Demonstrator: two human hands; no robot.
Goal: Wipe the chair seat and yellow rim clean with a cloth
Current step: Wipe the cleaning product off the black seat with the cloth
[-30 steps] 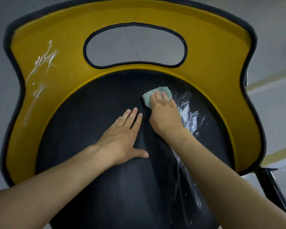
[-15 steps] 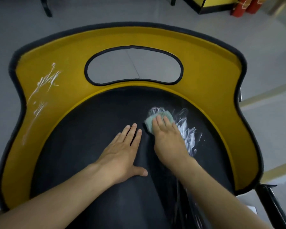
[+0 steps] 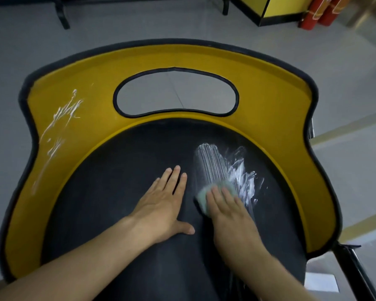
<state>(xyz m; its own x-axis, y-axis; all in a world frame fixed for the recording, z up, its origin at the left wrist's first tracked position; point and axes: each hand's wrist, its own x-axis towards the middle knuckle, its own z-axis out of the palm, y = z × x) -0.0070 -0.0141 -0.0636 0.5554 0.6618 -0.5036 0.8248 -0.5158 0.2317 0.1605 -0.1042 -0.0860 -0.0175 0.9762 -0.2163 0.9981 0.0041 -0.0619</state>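
- Head view: the black chair seat (image 3: 117,192) filled the middle of the picture. Its long way ran from the person toward the far side, and its round end pointed away.
- The yellow rim (image 3: 269,118) curved around the far end and both sides of the seat like a horseshoe. A black edge ran around it.
- An oval hole (image 3: 176,92) sat in the far part of the rim, long from left to right. The grey floor (image 3: 30,40) showed through it.
- The left hand (image 3: 161,205) lay flat on the seat near the middle. Its grip was spread out, with straight fingers pointing away and the thumb sticking out to the right. It held nothing.
- The right hand (image 3: 228,211) was just beside it, palm down on a small green cloth (image 3: 201,197). Its grip was flat too, with straight fingers close together pressing the cloth onto the seat.
- The cloth lay on the right half of the seat, mostly hidden under the fingers. Only its left and far edges peeked out, so I could not tell its long way.
- White smears (image 3: 213,164) ran in thin lines from the cloth toward the far rim. More messy white stuff lay just to the right.
- White streaks (image 3: 61,118) marked the left side of the rim, well apart from both hands.
- A yellow and black box (image 3: 278,7) and red things (image 3: 321,11) stood on the floor far away.
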